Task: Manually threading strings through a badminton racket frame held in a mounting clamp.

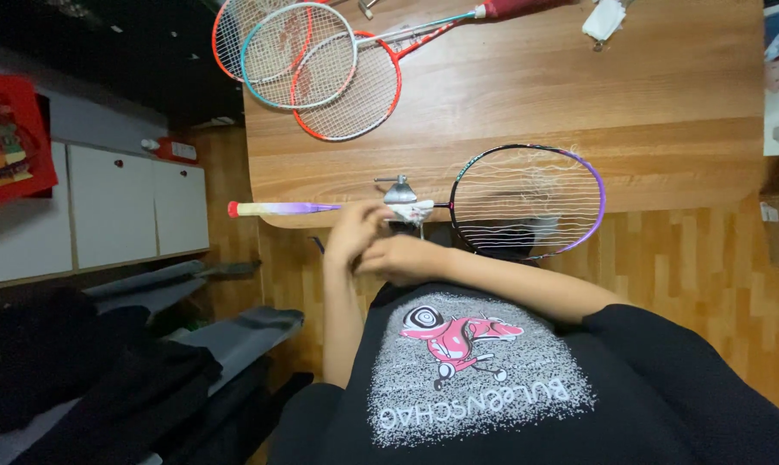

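Item: racket, black and purple frame, lying across the near edge of the table; grip end with red cap at left, overhanging the table's corner; pale yellow-to-purple handle; thin dark shaft; oval head at right, partly past the near edge, strings loose and wavy, only part strung.

Handling, as judged: light; frame stiff but thin, likely to crack under a twist or a squeeze across the head; strings slack and easily snagged; handle the soundest place to take hold, wrapped and not slippery; shaft near the throat a second hold, for steadying only.

Left hand: raised at the shaft, just right of the handle, fingers curled at the racket; whether it grips or only touches, cannot tell.

Right hand: just near of the shaft, right of the left hand, touching it; fingers bent toward a white bundle on the shaft; grasp not clear.

Clamp: small metal piece, just far of the hands, at the shaft.

Position: racket directly far of both hands, handle to their left, head to their right.

Other stock: three rackets, red, teal and orange frames, overlapping at the table's far left; white object at the far edge, right; white cabinets at far left.
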